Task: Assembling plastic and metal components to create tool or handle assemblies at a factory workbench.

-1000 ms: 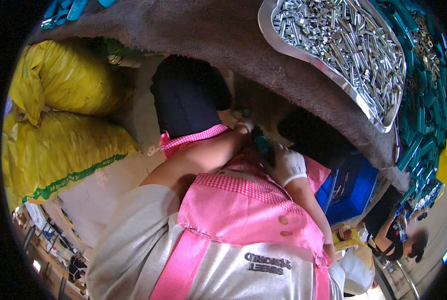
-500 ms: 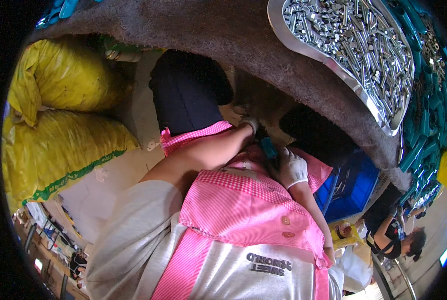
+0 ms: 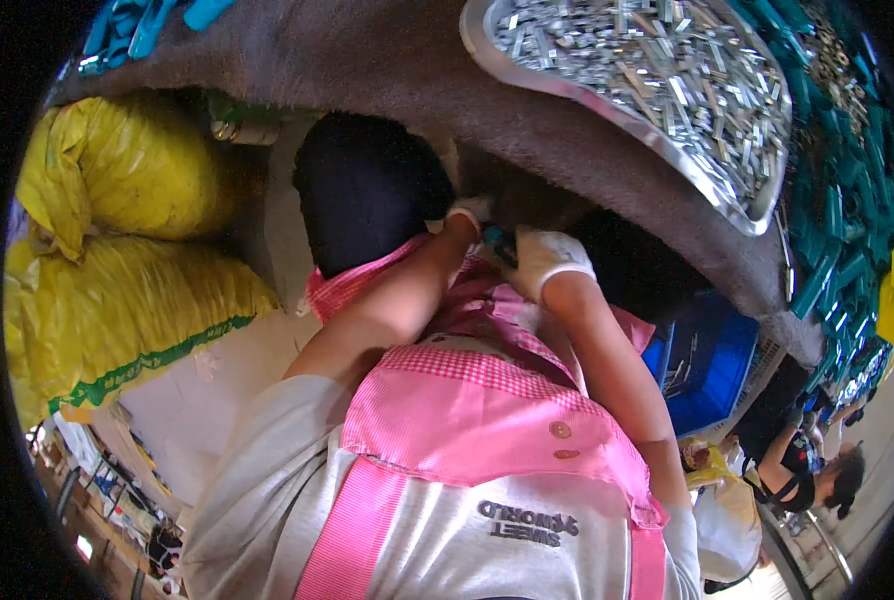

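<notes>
One white-gloved right hand [image 3: 555,260] grasps a small teal-and-dark piece [image 3: 501,242], located above the lap, between the hands. The white-gloved left hand [image 3: 473,208] is positioned just beside the piece; its fingers are obscured and its grip cannot be determined. Below lies a pink checked fabric apron [image 3: 457,420]. Beyond, a brown fuzzy-covered worktable [image 3: 367,75] supports a silver metal tray [image 3: 607,107] of small shiny metal parts [image 3: 667,85] and, further right, heaped teal parts [image 3: 847,255]. A blue plastic crate [image 3: 732,350] stands right of the lap.

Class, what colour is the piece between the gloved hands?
The piece looks teal, best seen in the head view.
</notes>
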`<state>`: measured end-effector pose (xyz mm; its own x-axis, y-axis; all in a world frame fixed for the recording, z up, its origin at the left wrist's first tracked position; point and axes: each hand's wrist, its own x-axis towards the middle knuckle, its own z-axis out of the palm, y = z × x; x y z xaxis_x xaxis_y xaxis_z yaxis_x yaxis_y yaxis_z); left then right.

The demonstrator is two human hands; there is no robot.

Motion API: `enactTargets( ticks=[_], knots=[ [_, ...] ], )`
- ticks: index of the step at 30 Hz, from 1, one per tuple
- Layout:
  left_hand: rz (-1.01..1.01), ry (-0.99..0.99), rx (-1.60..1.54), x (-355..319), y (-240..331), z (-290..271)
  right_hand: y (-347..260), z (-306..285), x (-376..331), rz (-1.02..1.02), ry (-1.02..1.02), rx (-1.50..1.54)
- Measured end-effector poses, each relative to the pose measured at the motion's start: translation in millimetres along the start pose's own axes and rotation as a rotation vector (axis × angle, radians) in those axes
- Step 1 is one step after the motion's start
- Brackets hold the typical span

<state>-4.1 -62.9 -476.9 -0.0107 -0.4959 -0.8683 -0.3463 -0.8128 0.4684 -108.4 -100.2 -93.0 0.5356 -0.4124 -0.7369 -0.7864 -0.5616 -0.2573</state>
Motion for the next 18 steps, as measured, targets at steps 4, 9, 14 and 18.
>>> enactTargets(
  ticks=[4, 9, 14, 18],
  knots=[
    [0.384, -0.216, -0.047, -240.9, 174.4, -54.6, 45.8, 17.3, -14.9, 0.094, 0.105, 0.035],
    [0.442, -0.103, 0.204, -266.1, 155.0, -22.5, 27.0, 45.9, -50.3, 0.043, 0.190, -0.041],
    [0.344, 0.368, 0.185, -275.1, 176.0, -21.4, 36.9, 42.3, -33.0, 0.078, 0.258, 0.021],
    [0.515, 0.258, 0.229, -273.3, 170.8, -17.5, 34.3, 46.3, -25.5, 0.097, 0.125, 0.001]
  ],
)
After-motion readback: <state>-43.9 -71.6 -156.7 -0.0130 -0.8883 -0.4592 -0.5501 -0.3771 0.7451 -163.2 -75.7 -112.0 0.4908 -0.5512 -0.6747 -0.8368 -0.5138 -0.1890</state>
